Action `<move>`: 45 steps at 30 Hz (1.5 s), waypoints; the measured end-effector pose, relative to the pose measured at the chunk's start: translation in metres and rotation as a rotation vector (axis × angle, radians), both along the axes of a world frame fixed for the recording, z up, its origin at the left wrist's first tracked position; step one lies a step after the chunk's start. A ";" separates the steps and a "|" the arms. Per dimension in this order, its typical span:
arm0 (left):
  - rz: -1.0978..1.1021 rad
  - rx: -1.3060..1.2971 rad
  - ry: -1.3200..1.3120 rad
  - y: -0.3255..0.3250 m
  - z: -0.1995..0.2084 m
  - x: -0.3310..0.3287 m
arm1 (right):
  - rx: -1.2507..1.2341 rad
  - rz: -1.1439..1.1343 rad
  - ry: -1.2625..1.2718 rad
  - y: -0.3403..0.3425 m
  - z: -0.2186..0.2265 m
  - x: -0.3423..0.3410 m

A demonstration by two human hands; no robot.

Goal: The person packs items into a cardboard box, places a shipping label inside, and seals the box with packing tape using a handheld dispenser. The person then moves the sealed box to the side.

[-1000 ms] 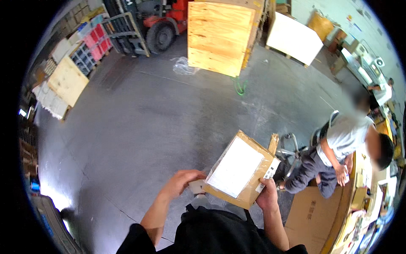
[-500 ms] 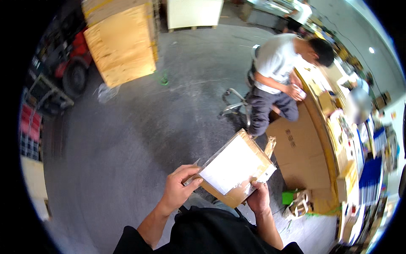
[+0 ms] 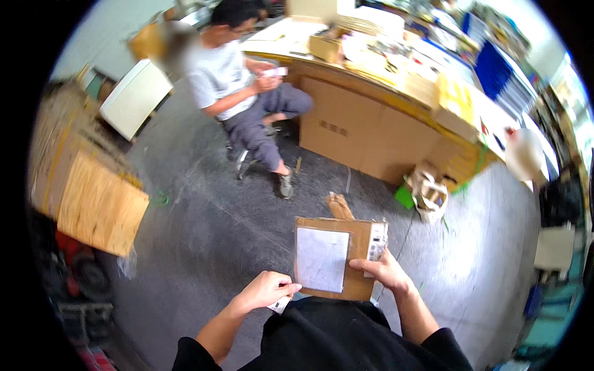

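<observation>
A flat brown cardboard package (image 3: 359, 247) is in front of my body. On its face lies a white paper sheet (image 3: 322, 260), and a white label with black marks (image 3: 377, 241) runs along its right edge. My right hand (image 3: 388, 273) grips the package at the right, thumb on top and the other fingers hidden underneath. Closed in a pinch, my left hand (image 3: 267, 290) is at the package's lower left edge; whether it touches cannot be told. A small white paper slip (image 3: 280, 305) with dark marks sticks out below its fingers.
Ahead, a seated person (image 3: 238, 93) holds a small pale object beside a long cluttered workbench (image 3: 371, 74). A big cardboard panel (image 3: 359, 127) covers the bench's front. A cloth bag (image 3: 429, 196) stands on the floor; a plywood-faced crate (image 3: 102, 204) is at left.
My view has swung right, bringing the bench ahead. The package has turned squarer to me. My left hand has shifted from gripping its left side to pinching by the lower left edge, a white slip showing.
</observation>
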State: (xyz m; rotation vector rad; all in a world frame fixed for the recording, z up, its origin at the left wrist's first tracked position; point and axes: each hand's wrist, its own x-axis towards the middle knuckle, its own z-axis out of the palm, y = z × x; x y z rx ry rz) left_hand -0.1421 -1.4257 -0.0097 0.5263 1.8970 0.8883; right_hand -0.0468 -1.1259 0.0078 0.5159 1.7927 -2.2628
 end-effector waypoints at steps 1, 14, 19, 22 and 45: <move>-0.019 0.022 -0.013 0.021 -0.005 0.006 | 0.088 0.033 -0.112 0.020 0.001 0.011; -0.537 -0.134 0.111 0.203 0.020 0.001 | -0.328 -0.484 -0.078 0.127 -0.046 0.118; -0.626 -0.298 0.260 0.256 0.017 -0.001 | -0.047 -0.455 -0.131 0.149 -0.040 0.115; -0.582 -0.211 0.301 0.288 -0.003 -0.006 | 0.499 -0.386 -0.002 0.168 -0.014 0.099; -0.345 0.538 0.265 0.614 0.068 -0.104 | -0.189 -0.737 -0.256 0.489 -0.010 0.065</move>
